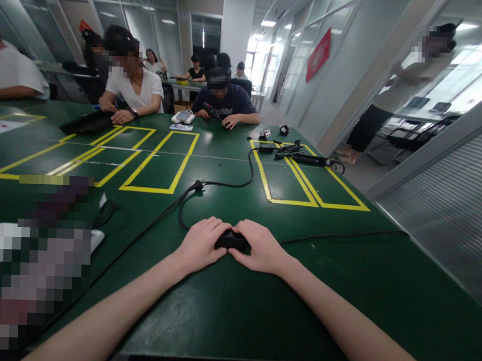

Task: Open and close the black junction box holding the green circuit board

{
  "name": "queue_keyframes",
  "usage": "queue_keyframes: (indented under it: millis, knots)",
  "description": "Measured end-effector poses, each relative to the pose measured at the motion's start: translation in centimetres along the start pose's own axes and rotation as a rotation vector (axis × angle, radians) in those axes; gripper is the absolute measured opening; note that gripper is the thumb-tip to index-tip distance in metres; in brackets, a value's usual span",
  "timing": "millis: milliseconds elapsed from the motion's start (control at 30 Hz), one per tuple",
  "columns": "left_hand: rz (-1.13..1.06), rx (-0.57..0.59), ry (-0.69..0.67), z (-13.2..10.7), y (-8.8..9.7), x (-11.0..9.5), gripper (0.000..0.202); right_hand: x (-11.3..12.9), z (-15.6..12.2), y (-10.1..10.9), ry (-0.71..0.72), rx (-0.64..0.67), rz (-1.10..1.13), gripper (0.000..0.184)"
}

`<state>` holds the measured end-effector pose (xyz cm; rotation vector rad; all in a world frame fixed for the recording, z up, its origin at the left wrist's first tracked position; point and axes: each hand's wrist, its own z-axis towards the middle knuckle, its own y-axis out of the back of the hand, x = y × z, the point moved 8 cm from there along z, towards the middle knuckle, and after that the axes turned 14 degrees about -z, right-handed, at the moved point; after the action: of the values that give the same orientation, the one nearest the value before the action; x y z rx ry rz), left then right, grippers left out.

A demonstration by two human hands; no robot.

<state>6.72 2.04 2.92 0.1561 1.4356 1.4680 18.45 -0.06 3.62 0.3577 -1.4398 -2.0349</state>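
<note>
A black power adapter lies on the green table, gripped from both sides. My left hand is closed round its left end, with the thumb at the near side and the fingers over the top. Round the right end, my right hand is closed in the same way. A black cord comes out beyond my left hand and curves up towards a black plug. Another black cord runs from beside my right hand to the table's right edge. My hands cover most of the adapter's ends.
Yellow tape rectangles mark the green table. Black tools and cables lie at the back right. Across the table, one person bends over small parts; another handles a black tray. Blurred items are at left.
</note>
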Motion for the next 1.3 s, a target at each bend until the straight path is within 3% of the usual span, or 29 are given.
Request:
queue_keyframes:
  millis: [100, 200, 433, 667, 867, 1100, 1300]
  knots:
    - [0.056, 0.031, -0.026, -0.1, -0.2, 0.1, 0.034, -0.2, 0.1, -0.7, -0.039, 0.099, -0.034, 0.027]
    - [0.084, 0.079, -0.073, -0.1, -0.1, 0.1, 0.031, -0.7, 0.0, -1.2, -0.062, 0.168, -0.060, 0.022]
    - [0.136, 0.118, -0.187, -0.5, 0.1, -0.8, 0.026, -0.3, -0.3, -0.5, -0.014, 0.188, -0.045, 0.025]
    - [0.179, 0.140, -0.207, -0.6, 0.0, -1.1, 0.026, 0.1, -0.1, -0.1, 0.052, 0.190, -0.092, 0.026]
    - [0.106, 0.046, -0.262, -0.8, 1.0, -1.2, 0.035, 0.0, -0.2, -0.1, 0.070, 0.141, -0.121, 0.029]
    - [0.104, -0.001, -0.248, -0.7, 1.6, -1.2, 0.032, -0.3, -0.5, 0.7, 0.097, 0.068, -0.108, 0.034]
    - [-0.053, -0.062, -0.282, -0.9, 2.2, -1.4, 0.035, -0.3, -0.8, 0.6, 0.088, 0.048, -0.063, 0.031]
